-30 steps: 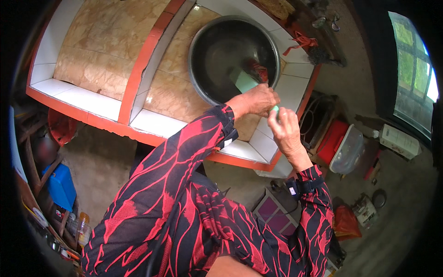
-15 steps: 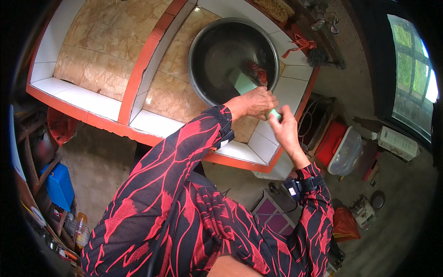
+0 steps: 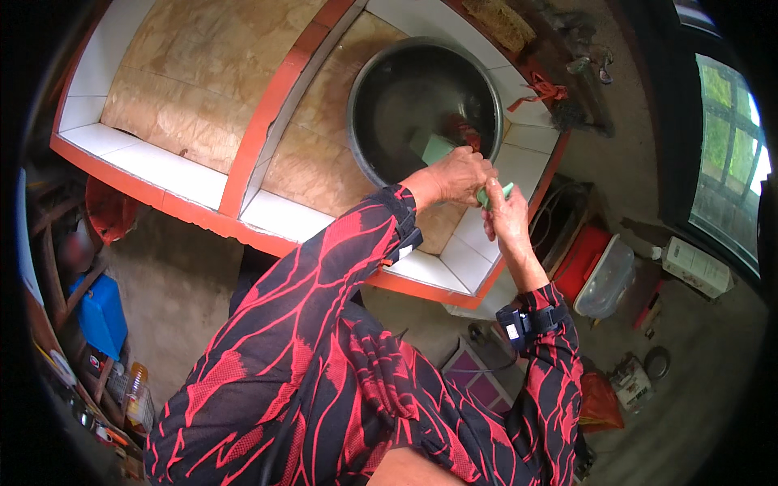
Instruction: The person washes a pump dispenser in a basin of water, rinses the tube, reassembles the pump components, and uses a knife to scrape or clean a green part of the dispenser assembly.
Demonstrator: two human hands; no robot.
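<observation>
Left hand (image 3: 459,175) and right hand (image 3: 509,219) in a shared grip on the green object (image 3: 484,197) between them

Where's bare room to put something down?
The left compartment's tan floor, between the red divider and white front ledge, looks bare. A narrower strip shows between the divider and bowl. It's crowded by the bowl's right front rim: left hand, right hand and green thing bunch there.
</observation>
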